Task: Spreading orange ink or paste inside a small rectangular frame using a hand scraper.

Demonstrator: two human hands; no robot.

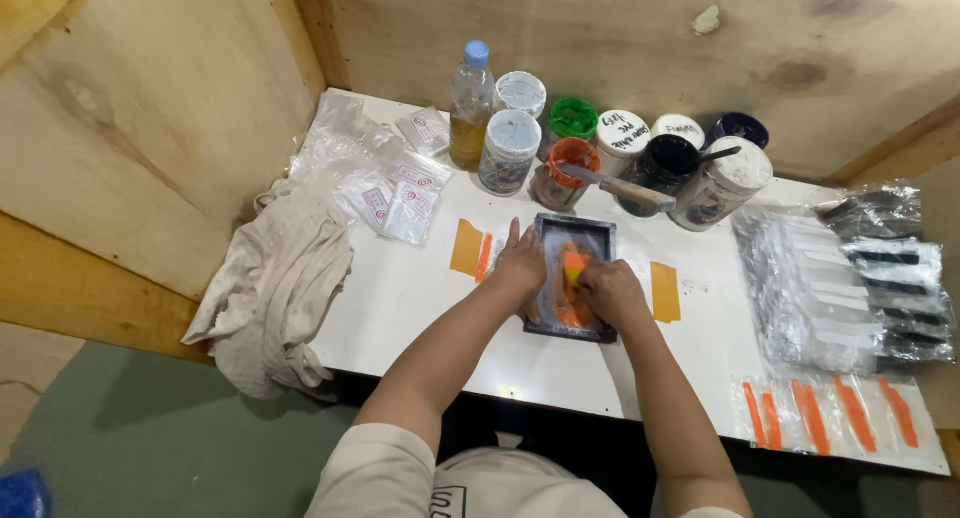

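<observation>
Head view: small dark-framed printing screen (572,278) lies flat on the white desk (420,308), smeared with orange ink; left hand (520,263) is spread flat on the frame's left rail, right hand (612,293) is closed around a small yellow-orange squeegee (573,268) on the mesh. The frame looks light and rigid, best held by its rails, the mesh likely delicate and ink-slick. Behind the frame stand open ink tubs (572,168) and a bottle (470,108), left of it a beige cloth (275,288), right of it plastic sleeves (840,288); plywood walls (150,118) close in.
</observation>
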